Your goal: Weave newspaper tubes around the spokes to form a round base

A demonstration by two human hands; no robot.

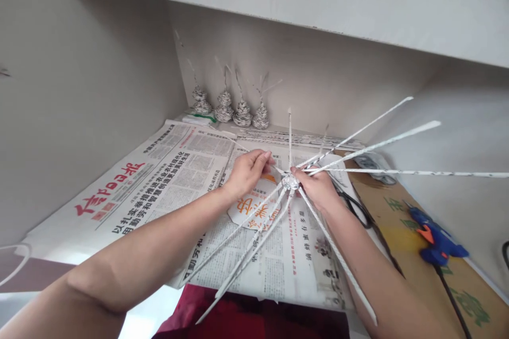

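Between my hands is a small woven paper piece (pixel 291 182), with several rolled newspaper strips fanning out from its centre like spokes. My right hand (pixel 316 186) grips this piece at its right side, thumb near the middle. Just to the left, my left hand (pixel 251 170) pinches a thin paper strip (pixel 278 169) that runs to the woven centre. Some spokes point up and to the right, and others hang down toward my lap. Below the hands lies a round white sheet (pixel 243 216) with orange print, partly covered by the spokes.
Newspaper (pixel 159 190) covers the work surface. Several woven gourd-like paper shapes (pixel 243 114) stand along the back wall, beside a bundle of paper sticks (pixel 274 136). At right, a blue glue gun (pixel 441 246) lies on cardboard (pixel 401 238), near black-handled scissors (pixel 358 209). A shelf (pixel 318 0) overhangs.
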